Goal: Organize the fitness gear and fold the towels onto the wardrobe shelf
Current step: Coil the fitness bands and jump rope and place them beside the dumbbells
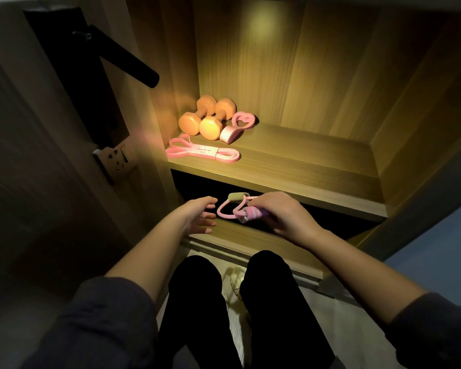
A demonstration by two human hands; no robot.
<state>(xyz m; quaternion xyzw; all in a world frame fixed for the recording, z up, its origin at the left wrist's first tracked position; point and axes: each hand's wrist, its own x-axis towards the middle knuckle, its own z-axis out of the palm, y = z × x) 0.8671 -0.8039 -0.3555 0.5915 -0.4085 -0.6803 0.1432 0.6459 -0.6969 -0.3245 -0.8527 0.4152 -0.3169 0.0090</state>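
**Figure-eight resistance tube held below the lit wardrobe shelf**

The figure-eight resistance tube (233, 209), pink with one beige foam handle and one striped pink-and-purple handle, is held in the air in front of the dark gap under the wardrobe shelf (304, 161). Its striped handle is gripped by the curled fingers of the right hand (280, 214). The left hand (200, 217) is held just left of the tube with its fingers straight and spread, nothing being grasped.

On the shelf, at the far left, two orange dumbbells (205, 119) are laid side by side. A pink heart-shaped ring (244, 119) is set just right of them, with a second pink piece (230, 134) at its near side. A flat pink resistance band (202, 151) with a label sleeve is laid near the front edge.
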